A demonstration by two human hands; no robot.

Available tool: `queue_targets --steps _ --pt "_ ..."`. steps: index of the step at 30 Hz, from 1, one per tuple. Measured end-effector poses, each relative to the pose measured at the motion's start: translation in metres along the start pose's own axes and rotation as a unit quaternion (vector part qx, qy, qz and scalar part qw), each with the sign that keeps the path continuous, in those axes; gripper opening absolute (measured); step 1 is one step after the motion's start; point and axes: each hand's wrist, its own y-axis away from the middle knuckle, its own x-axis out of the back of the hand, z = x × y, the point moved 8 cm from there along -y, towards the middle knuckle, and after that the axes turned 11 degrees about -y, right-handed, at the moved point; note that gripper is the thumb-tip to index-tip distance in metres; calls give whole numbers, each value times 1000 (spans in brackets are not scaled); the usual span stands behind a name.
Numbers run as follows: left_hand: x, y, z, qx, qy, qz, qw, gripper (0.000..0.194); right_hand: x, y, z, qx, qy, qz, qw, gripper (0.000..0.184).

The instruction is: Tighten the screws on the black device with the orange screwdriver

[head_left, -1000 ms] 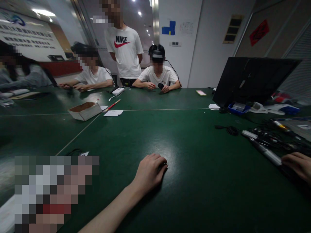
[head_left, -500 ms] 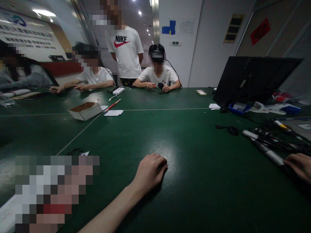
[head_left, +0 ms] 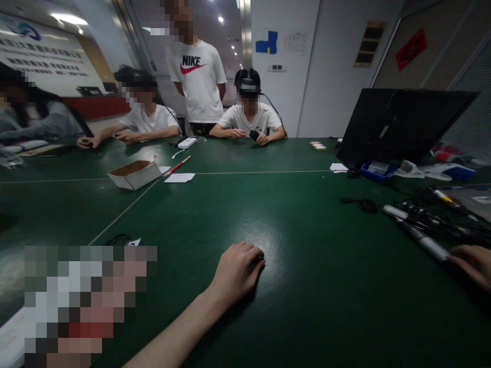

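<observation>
Resting on the green table in the middle foreground is my left hand. Its fingers are curled in with the thumb close under them, and I see nothing held in it. My right hand is at the right edge, partly cut off by the frame. Its fingers bend over the near end of a long silver-and-black rod-shaped tool, which lies slanted on the table. A small red spot shows by those fingers. Black coiled cables lie beside the tool.
A black monitor stands at the right, with a blue tray below it. An open cardboard box, paper and a red pencil-like stick lie left of centre. Several people sit or stand across the table. A blurred patch covers the lower left.
My left hand stays where it was. My right hand has shifted only very slightly, and more red shows beside its fingers now.
</observation>
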Motion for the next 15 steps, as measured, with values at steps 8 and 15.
queue_targets --steps 8,15 --pt "3 0 1 0 8 -1 1000 13 3 7 -12 -6 6 28 1000 44" --pt "4 0 2 -4 7 6 1000 11 14 19 -46 64 20 84 994 42"
